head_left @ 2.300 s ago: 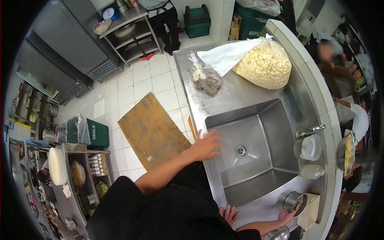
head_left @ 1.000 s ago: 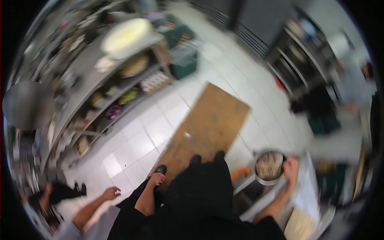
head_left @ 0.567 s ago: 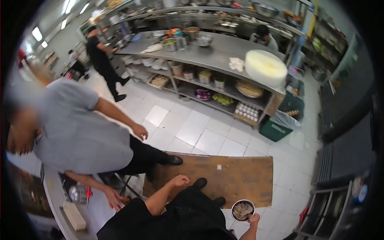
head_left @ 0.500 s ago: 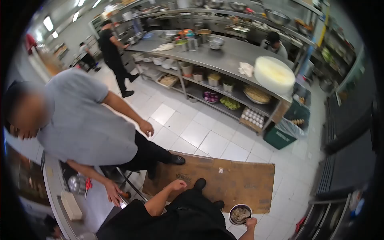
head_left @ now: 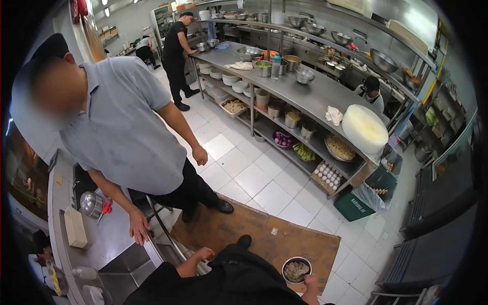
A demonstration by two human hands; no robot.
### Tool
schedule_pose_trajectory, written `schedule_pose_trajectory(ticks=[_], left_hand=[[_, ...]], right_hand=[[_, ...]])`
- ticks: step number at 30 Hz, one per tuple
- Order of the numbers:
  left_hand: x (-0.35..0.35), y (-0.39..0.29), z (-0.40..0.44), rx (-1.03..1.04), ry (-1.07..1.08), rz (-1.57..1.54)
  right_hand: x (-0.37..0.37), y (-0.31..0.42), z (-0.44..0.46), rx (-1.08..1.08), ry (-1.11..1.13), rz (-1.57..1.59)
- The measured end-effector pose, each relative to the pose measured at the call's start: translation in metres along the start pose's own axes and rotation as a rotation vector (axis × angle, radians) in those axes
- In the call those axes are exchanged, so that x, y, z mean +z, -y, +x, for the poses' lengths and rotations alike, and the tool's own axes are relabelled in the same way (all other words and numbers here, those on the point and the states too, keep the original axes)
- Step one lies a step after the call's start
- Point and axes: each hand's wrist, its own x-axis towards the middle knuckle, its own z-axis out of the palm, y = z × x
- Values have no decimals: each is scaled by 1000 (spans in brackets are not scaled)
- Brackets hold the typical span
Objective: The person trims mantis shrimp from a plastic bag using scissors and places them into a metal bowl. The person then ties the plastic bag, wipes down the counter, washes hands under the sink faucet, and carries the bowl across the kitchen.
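My right hand [head_left: 310,281] grips the edge of a round bowl [head_left: 297,257], low at my right side. Greyish-brown wet-looking pieces of food [head_left: 296,271] lie in it; their kind is hard to make out. At my waist, my left hand [head_left: 205,253] has its fingers curled in with nothing visible between them. It is nearest to the dark apron [head_left: 244,269] and the sink counter's edge. A co-worker in a grey shirt [head_left: 127,122] stands in front of me to the left, one hand [head_left: 138,227] resting on the counter by the sink.
A metal sink [head_left: 127,272] is at lower left, with a metal bowl [head_left: 91,205] and red scissors [head_left: 107,207] behind it. Cardboard [head_left: 300,239] covers the floor underfoot. Across the aisle stands a steel table [head_left: 320,101] with loaded shelves. A green bin [head_left: 351,208] stands at its end.
My view has shifted, showing more of the sink and the co-worker. My right hand still holds the bowl. The left hand is lower and further left in the picture.
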Motion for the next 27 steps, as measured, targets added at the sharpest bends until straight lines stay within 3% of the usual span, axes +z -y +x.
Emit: schedule_pose_trajectory(ticks=[2,5,9,19,22,24,27], left_hand=[[1,-7,17,161,81,-150],[-5,-32,41,254,60,-45],[-18,-78,25,253,81,-203],[-30,-121,43,252,99,-31],[-21,-145,50,259,214,51],[-3,-175,48,293,291,293],[26,-224,23,437,513,454]], right_hand=[[-10,23,-9,-5,-25,154],[-19,50,-15,3,-15,275],[-15,43,2,-13,-31,301],[11,-26,-23,210,-84,551],[22,-48,-41,307,-132,586],[27,-56,-52,314,-219,512],[33,-63,-56,409,-215,432]])
